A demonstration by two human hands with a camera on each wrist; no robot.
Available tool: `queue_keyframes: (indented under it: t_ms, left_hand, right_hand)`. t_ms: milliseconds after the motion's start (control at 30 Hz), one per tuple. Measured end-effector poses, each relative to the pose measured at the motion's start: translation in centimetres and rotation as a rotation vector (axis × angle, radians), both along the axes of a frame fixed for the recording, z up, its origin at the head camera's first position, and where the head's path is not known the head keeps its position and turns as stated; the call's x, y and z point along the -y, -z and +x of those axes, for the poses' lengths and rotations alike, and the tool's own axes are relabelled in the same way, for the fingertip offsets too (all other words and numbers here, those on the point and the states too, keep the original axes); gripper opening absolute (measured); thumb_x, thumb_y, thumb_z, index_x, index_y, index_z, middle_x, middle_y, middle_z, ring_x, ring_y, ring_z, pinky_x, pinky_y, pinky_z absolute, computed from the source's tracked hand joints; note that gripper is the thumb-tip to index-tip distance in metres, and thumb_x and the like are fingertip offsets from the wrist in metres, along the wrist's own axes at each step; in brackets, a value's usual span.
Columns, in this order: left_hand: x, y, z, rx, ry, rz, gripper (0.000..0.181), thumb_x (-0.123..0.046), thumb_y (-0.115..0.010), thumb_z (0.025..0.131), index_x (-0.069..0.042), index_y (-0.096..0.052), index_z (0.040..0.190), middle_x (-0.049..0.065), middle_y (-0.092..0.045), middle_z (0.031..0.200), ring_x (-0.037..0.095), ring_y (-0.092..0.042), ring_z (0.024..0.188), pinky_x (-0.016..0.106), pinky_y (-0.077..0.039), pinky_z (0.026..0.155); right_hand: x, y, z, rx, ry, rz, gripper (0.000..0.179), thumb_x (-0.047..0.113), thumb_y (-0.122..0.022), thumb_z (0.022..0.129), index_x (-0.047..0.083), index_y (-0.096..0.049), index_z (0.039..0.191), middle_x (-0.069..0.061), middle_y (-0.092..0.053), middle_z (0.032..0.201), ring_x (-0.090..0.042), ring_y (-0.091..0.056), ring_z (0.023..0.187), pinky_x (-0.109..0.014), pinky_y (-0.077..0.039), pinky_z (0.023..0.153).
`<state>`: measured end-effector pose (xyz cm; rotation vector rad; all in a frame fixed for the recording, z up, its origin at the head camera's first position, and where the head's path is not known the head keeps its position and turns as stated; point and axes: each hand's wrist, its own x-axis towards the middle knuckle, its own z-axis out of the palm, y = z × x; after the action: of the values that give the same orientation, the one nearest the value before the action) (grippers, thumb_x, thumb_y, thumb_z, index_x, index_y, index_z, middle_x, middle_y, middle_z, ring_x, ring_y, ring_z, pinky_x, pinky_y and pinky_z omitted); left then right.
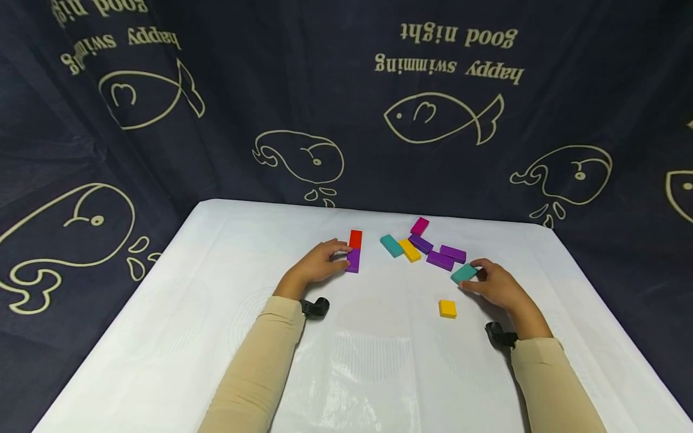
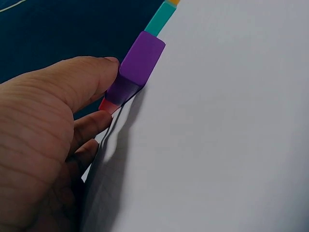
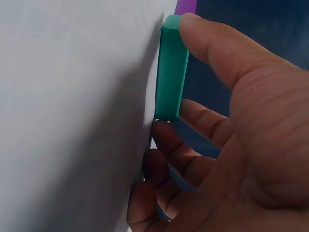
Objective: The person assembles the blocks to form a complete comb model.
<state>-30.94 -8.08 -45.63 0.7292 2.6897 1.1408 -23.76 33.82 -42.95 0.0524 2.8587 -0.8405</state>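
One left hand (image 1: 319, 263), relaxed, touching purple block (image 1: 353, 261); right hand (image 1: 497, 285), pinching teal block (image 1: 462, 274)

On our white table (image 1: 373, 319) we see a red block (image 1: 355, 239) right beside a purple block (image 1: 354, 261). Further right lie a teal block (image 1: 391, 246), a pink block (image 1: 419, 226), three more purple blocks (image 1: 440, 260) and two yellow blocks (image 1: 409, 251).

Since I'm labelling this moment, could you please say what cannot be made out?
Head view: the palm of the right hand, hidden by its back.
Left wrist view: most of the red block, hidden behind the purple block.
Left wrist view: most of a yellow block, cut off by the top edge.
Right wrist view: most of another purple block, hidden by the teal block and cut off by the top edge.
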Motion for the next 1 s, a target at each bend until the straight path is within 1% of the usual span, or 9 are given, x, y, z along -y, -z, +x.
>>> queue_keyframes:
  t_ms: [133, 267, 367, 467, 533, 667, 767, 867, 1000]
  left_hand:
    - [0.0, 0.1, 0.1, 0.003, 0.001, 0.003, 0.042, -0.024, -0.065, 0.095, -0.011, -0.062, 0.134, 0.014, -0.044, 0.151, 0.034, -0.028, 0.146, 0.052, -0.022, 0.118]
    - [0.0, 0.2, 0.2, 0.008, 0.001, -0.004, 0.042, -0.024, -0.066, 0.095, -0.01, -0.062, 0.134, 0.013, -0.046, 0.15, 0.034, -0.029, 0.145, 0.051, -0.023, 0.117]
    - [-0.1, 0.3, 0.3, 0.006, 0.001, -0.009, 0.042, -0.024, -0.065, 0.095, -0.011, -0.062, 0.134, 0.013, -0.046, 0.15, 0.034, -0.029, 0.145, 0.051, -0.022, 0.118]
    - [-0.1, 0.3, 0.3, 0.002, -0.001, -0.001, 0.041, -0.023, -0.065, 0.095, -0.01, -0.062, 0.134, 0.014, -0.046, 0.15, 0.035, -0.029, 0.145, 0.052, -0.022, 0.118]
    - [-0.1, 0.3, 0.3, 0.006, -0.002, 0.002, 0.041, -0.023, -0.065, 0.095, -0.011, -0.062, 0.134, 0.013, -0.045, 0.15, 0.034, -0.029, 0.145, 0.052, -0.022, 0.118]
    - [-0.2, 0.2, 0.4, 0.007, 0.003, 0.007, 0.041, -0.023, -0.066, 0.095, -0.011, -0.062, 0.134, 0.014, -0.045, 0.15, 0.034, -0.028, 0.145, 0.053, -0.021, 0.118]
    - [-0.2, 0.1, 0.3, 0.001, 0.01, 0.003, 0.042, -0.024, -0.065, 0.095, -0.011, -0.062, 0.134, 0.014, -0.045, 0.151, 0.035, -0.028, 0.145, 0.053, -0.021, 0.118]
    - [-0.1, 0.0, 0.2, 0.001, 0.007, 0.005, 0.041, -0.023, -0.065, 0.095, -0.011, -0.062, 0.134, 0.015, -0.044, 0.151, 0.035, -0.028, 0.145, 0.053, -0.021, 0.118]
    - [-0.1, -0.1, 0.1, 0.016, -0.002, 0.011, 0.042, -0.023, -0.066, 0.094, -0.011, -0.062, 0.134, 0.016, -0.041, 0.153, 0.036, -0.028, 0.145, 0.054, -0.021, 0.118]
  right_hand:
    - [0.0, 0.2, 0.1, -0.006, -0.003, 0.0, 0.069, 0.031, -0.074, 0.088, -0.008, -0.044, 0.136, -0.032, -0.053, 0.12, -0.042, -0.05, 0.102, -0.062, -0.045, 0.096]
    - [0.1, 0.4, 0.3, -0.004, 0.0, -0.013, 0.067, 0.031, -0.074, 0.087, -0.007, -0.046, 0.136, -0.033, -0.052, 0.124, -0.043, -0.051, 0.106, -0.062, -0.043, 0.098]
    - [0.2, 0.3, 0.5, -0.017, 0.002, -0.04, 0.065, 0.03, -0.075, 0.087, -0.006, -0.048, 0.134, -0.033, -0.052, 0.126, -0.044, -0.05, 0.108, -0.063, -0.042, 0.099]
    - [0.3, 0.1, 0.6, -0.037, -0.005, -0.069, 0.063, 0.03, -0.074, 0.087, -0.005, -0.049, 0.133, -0.032, -0.053, 0.126, -0.044, -0.051, 0.109, -0.062, -0.044, 0.096]
    - [0.3, -0.1, 0.6, -0.058, -0.012, -0.081, 0.062, 0.031, -0.074, 0.087, -0.005, -0.05, 0.133, -0.03, -0.054, 0.124, -0.043, -0.052, 0.108, -0.059, -0.046, 0.093]
    - [0.5, -0.6, 0.4, -0.105, -0.041, -0.088, 0.061, 0.032, -0.074, 0.088, -0.003, -0.052, 0.133, -0.027, -0.057, 0.123, -0.039, -0.054, 0.105, -0.048, -0.05, 0.085]
    - [1.1, -1.2, 0.2, -0.118, -0.05, -0.107, 0.061, 0.032, -0.074, 0.088, -0.001, -0.052, 0.134, -0.025, -0.056, 0.125, -0.037, -0.054, 0.106, -0.045, -0.049, 0.083]
    - [2.4, -2.1, 0.0, -0.117, -0.053, -0.128, 0.06, 0.032, -0.073, 0.088, 0.001, -0.053, 0.136, -0.025, -0.056, 0.125, -0.038, -0.052, 0.109, -0.048, -0.049, 0.085]
    - [4.6, -2.8, -0.6, -0.128, -0.077, -0.175, 0.058, 0.031, -0.074, 0.088, 0.004, -0.054, 0.135, -0.022, -0.058, 0.12, -0.036, -0.051, 0.108, -0.048, -0.049, 0.087]
